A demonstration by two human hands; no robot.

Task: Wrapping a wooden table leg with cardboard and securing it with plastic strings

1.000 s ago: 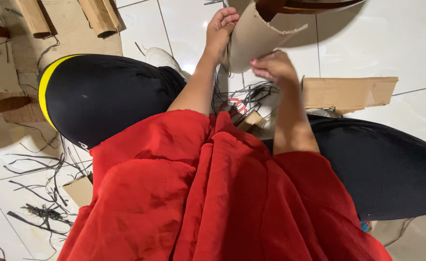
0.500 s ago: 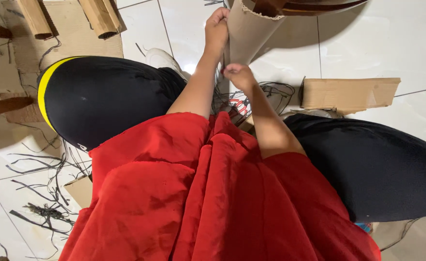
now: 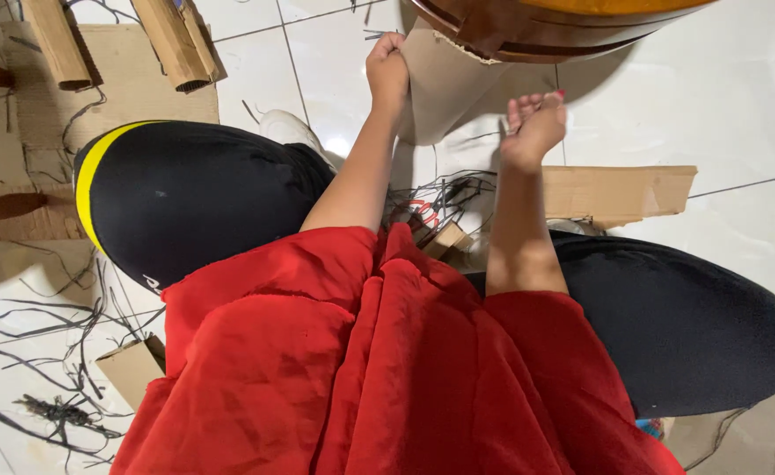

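we are mid-wrap, our left hand (image 3: 387,70) pinching the cardboard sheet (image 3: 440,88) at twelve o'clock under the wooden rim (image 3: 528,31), our right hand (image 3: 535,127) open at one o'clock, needing a fresh grip next.

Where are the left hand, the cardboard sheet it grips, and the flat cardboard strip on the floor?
left hand (image 3: 387,72), head view, knuckles.
cardboard sheet (image 3: 440,88), head view, middle of its face.
flat cardboard strip (image 3: 621,191), head view, centre.
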